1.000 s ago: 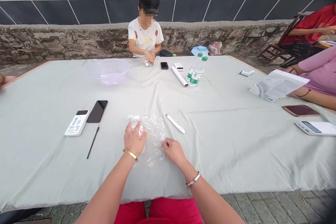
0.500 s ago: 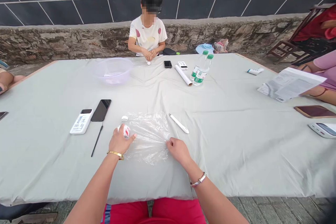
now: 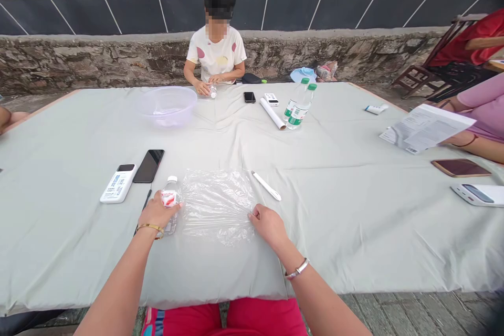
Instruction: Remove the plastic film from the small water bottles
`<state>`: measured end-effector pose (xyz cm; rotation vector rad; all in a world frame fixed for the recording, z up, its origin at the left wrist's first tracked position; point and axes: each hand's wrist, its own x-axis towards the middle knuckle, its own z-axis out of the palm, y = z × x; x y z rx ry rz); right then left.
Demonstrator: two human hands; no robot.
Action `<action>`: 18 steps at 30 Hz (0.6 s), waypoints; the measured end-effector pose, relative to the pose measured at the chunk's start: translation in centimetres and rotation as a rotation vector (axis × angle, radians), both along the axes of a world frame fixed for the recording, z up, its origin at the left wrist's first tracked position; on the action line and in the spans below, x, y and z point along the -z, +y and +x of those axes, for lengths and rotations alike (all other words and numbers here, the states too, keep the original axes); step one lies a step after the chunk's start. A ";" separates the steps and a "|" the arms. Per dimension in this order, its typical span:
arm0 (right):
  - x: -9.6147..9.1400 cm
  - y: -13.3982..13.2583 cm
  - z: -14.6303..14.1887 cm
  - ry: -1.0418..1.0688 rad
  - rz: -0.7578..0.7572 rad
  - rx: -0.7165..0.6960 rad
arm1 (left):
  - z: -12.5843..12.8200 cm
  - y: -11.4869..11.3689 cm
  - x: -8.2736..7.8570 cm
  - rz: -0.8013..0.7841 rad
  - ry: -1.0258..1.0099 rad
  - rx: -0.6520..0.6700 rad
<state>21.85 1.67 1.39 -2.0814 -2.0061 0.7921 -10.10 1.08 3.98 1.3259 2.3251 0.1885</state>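
Your left hand curls around a small plastic bottle, which sits just beside the left edge of a clear plastic sheet on the worktop. Your right hand pinches the sheet's right edge. Hold the sheet flat and hold the bottle softly, so nothing slips.

- The left hand reaches forward, its back upward, with the fingers curled closed around a held object.
- The left forearm slants up from the lower edge of view toward that hand, and a gold bangle sits at the wrist.
- The right hand lies palm down, well apart from the left hand, with the fingers bent inward.
- The right forearm slants inward toward that hand, with a silver bracelet just behind the wrist.
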 end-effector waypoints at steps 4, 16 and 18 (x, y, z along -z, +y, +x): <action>-0.4 0.0 0.5 0.031 -0.064 -0.064 | -1.6 0.1 0.7 0.038 -0.132 -0.094; -3.4 1.5 -2.7 0.234 0.175 0.029 | 3.4 -0.4 0.1 0.402 -0.252 -0.152; -2.6 2.0 -6.4 0.544 -0.008 -0.075 | 5.8 0.0 0.0 0.408 -0.243 -0.067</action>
